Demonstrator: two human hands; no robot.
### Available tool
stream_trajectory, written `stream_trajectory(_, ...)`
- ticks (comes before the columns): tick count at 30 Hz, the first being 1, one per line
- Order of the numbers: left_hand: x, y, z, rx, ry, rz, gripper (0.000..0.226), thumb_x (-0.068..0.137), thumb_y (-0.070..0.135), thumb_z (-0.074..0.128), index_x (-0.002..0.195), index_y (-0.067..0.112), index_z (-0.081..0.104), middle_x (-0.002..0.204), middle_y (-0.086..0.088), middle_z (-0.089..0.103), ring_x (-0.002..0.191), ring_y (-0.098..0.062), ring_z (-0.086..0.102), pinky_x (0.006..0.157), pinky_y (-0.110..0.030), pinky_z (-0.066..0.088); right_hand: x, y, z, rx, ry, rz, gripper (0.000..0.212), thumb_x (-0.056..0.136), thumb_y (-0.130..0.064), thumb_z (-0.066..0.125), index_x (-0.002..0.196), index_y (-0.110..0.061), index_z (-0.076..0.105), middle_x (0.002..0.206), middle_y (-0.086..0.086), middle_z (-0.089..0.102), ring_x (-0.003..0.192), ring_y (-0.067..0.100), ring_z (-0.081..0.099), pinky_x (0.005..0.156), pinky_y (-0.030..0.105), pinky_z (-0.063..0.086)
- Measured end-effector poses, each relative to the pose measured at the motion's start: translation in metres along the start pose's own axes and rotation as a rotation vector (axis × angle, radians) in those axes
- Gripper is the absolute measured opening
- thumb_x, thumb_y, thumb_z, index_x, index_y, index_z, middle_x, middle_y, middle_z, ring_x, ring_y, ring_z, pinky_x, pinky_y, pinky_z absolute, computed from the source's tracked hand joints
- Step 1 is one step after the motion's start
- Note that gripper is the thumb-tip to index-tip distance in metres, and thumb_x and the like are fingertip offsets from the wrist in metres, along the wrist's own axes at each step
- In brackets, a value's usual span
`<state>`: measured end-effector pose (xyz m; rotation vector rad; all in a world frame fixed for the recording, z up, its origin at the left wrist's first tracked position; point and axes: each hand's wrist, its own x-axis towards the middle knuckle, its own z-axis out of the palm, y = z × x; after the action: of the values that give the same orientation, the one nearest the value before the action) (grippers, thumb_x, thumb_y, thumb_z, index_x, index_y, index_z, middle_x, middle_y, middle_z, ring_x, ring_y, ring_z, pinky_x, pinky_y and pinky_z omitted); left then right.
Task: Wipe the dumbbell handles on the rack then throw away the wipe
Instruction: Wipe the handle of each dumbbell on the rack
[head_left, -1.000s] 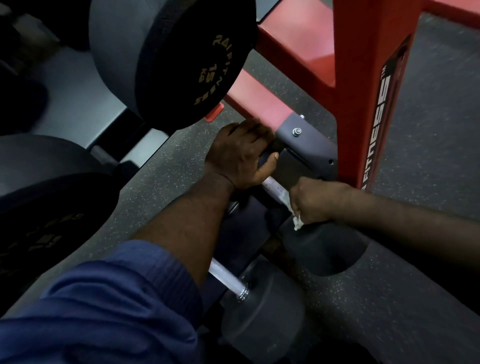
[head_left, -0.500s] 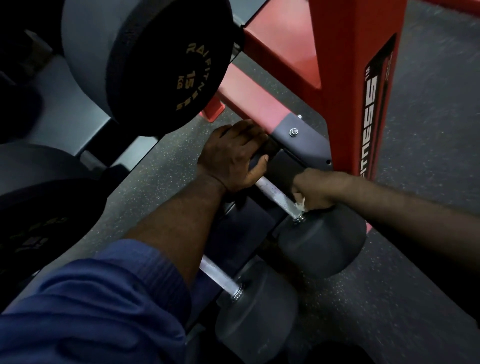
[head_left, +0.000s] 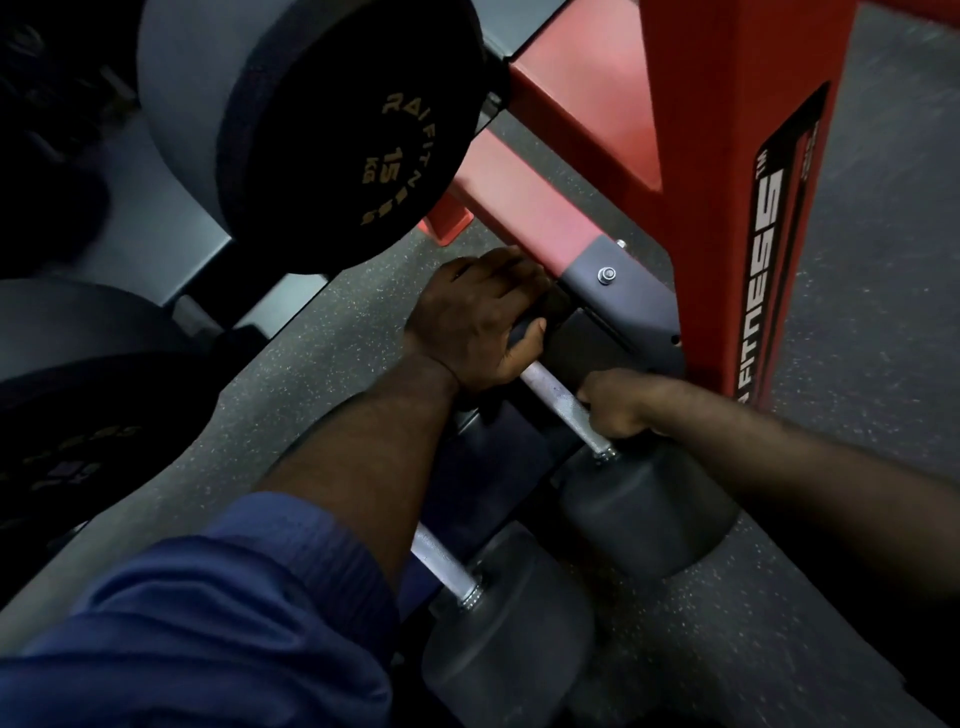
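Observation:
A small dumbbell lies on the bottom shelf, its steel handle (head_left: 555, 394) running between my hands. My left hand (head_left: 478, 322) grips the dumbbell's far dark head, thumb hooked over its edge. Curled round the handle's near end sits my right hand (head_left: 618, 402), just above the near grey head (head_left: 644, 514). The wipe is hidden inside that fist. A second small dumbbell lies closer to me, showing a bare steel handle (head_left: 441, 566) and a grey head (head_left: 504, 649); my left forearm crosses over it.
A large 15 kg dumbbell (head_left: 363, 130) sits on the shelf above, close over my left hand. The red rack post (head_left: 727, 182) with a grey bolted bracket (head_left: 623, 296) stands right behind the handle. More big dumbbells (head_left: 78, 415) fill the left. Speckled floor lies to the right.
My right hand has kept rubbing the near part of the handle and the white wipe, visible before, is now covered by the fist. The left hand kept its hold.

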<state>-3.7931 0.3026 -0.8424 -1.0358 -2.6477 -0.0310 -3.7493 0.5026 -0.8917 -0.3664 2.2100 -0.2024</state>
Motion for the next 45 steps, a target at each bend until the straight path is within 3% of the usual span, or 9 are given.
stream_trajectory(5, -0.001, 0.001, 0.001, -0.013, 0.056, 0.010, 0.043, 0.094, 0.044, 0.056, 0.125, 0.018, 0.072, 0.132, 0.000, 0.069, 0.132, -0.025, 0.058, 0.100, -0.044, 0.046, 0.010, 0.001, -0.002, 0.261, 0.236, 0.078, 0.023, 0.093, -0.015, 0.057, 0.104, -0.007, 0.075, 0.108, 0.010, 0.074, 0.101, 0.031, 0.070, 0.083, 0.032, 0.057)
stream_trajectory(10, -0.002, -0.002, 0.008, -0.024, 0.091, 0.007, 0.044, 0.093, 0.045, 0.055, 0.123, 0.019, 0.073, 0.129, 0.000, 0.071, 0.130, -0.025, 0.060, 0.098, -0.043, 0.047, 0.006, -0.017, 0.020, 1.275, 0.535, 0.018, 0.017, 0.092, -0.002, 0.065, 0.094, -0.018, 0.072, 0.093, 0.005, 0.074, 0.086, 0.022, 0.069, 0.060, 0.024, 0.053)
stream_trajectory(14, -0.006, -0.002, 0.011, -0.051, 0.141, 0.007, 0.039, 0.093, 0.044, 0.057, 0.117, 0.020, 0.075, 0.123, 0.000, 0.073, 0.127, -0.026, 0.062, 0.096, -0.043, 0.048, -0.011, -0.021, 0.024, 0.829, 0.465, -0.054, 0.041, 0.072, -0.044, 0.080, 0.104, -0.020, 0.070, 0.098, -0.002, 0.075, 0.093, 0.018, 0.071, 0.082, 0.036, 0.058)
stream_trajectory(18, -0.006, -0.002, 0.012, -0.079, 0.210, 0.022, 0.033, 0.091, 0.043, 0.059, 0.106, 0.020, 0.076, 0.114, 0.000, 0.076, 0.121, -0.028, 0.065, 0.091, -0.044, 0.050, -0.006, -0.030, 0.006, 0.647, 0.649, 0.164, 0.015, 0.089, -0.028, 0.071, 0.087, -0.013, 0.069, 0.089, 0.006, 0.072, 0.089, 0.026, 0.067, 0.068, 0.030, 0.044)
stream_trajectory(20, -0.006, -0.001, 0.011, -0.084, 0.224, 0.019, 0.031, 0.090, 0.043, 0.058, 0.102, 0.020, 0.077, 0.110, 0.000, 0.076, 0.120, -0.028, 0.066, 0.090, -0.043, 0.050, 0.005, -0.043, -0.002, 0.678, 0.738, 0.235, 0.016, 0.091, -0.024, 0.063, 0.099, -0.012, 0.069, 0.102, 0.015, 0.072, 0.099, 0.035, 0.066, 0.071, 0.034, 0.045)
stream_trajectory(24, -0.007, -0.001, 0.007, -0.095, 0.186, -0.010, 0.033, 0.092, 0.044, 0.054, 0.100, 0.020, 0.076, 0.108, 0.001, 0.076, 0.121, -0.025, 0.064, 0.090, -0.043, 0.046, -0.001, -0.054, 0.012, 0.385, 0.615, 0.258, 0.037, 0.098, -0.031, 0.055, 0.129, -0.012, 0.055, 0.127, 0.021, 0.064, 0.116, 0.044, 0.059, 0.089, 0.040, 0.046)
stream_trajectory(29, -0.004, 0.001, 0.008, -0.106, 0.153, -0.020, 0.031, 0.093, 0.043, 0.051, 0.093, 0.022, 0.074, 0.100, 0.003, 0.075, 0.120, -0.024, 0.064, 0.088, -0.042, 0.046, -0.037, -0.030, 0.035, 0.155, 0.562, 0.173, 0.017, 0.089, -0.021, 0.059, 0.100, -0.015, 0.048, 0.099, 0.020, 0.067, 0.090, 0.042, 0.064, 0.071, 0.044, 0.053)
stream_trajectory(33, -0.005, 0.002, 0.013, -0.098, 0.202, -0.016, 0.027, 0.091, 0.039, 0.054, 0.089, 0.020, 0.074, 0.097, 0.001, 0.075, 0.117, -0.025, 0.066, 0.088, -0.043, 0.047, -0.044, -0.040, 0.051, 0.012, 0.649, 0.171, 0.026, 0.089, -0.034, 0.058, 0.108, -0.022, 0.046, 0.100, 0.006, 0.062, 0.090, 0.033, 0.063, 0.066, 0.040, 0.050)
stream_trajectory(45, -0.003, 0.000, 0.011, -0.149, 0.202, 0.054, 0.023, 0.089, 0.034, 0.058, 0.091, 0.019, 0.076, 0.099, -0.003, 0.075, 0.111, -0.032, 0.066, 0.104, -0.048, 0.046, -0.065, -0.052, 0.054, 0.490, 0.951, 0.069, 0.032, 0.084, -0.040, 0.038, 0.111, -0.027, 0.047, 0.099, -0.003, 0.058, 0.085, 0.023, 0.059, 0.067, 0.041, 0.049)
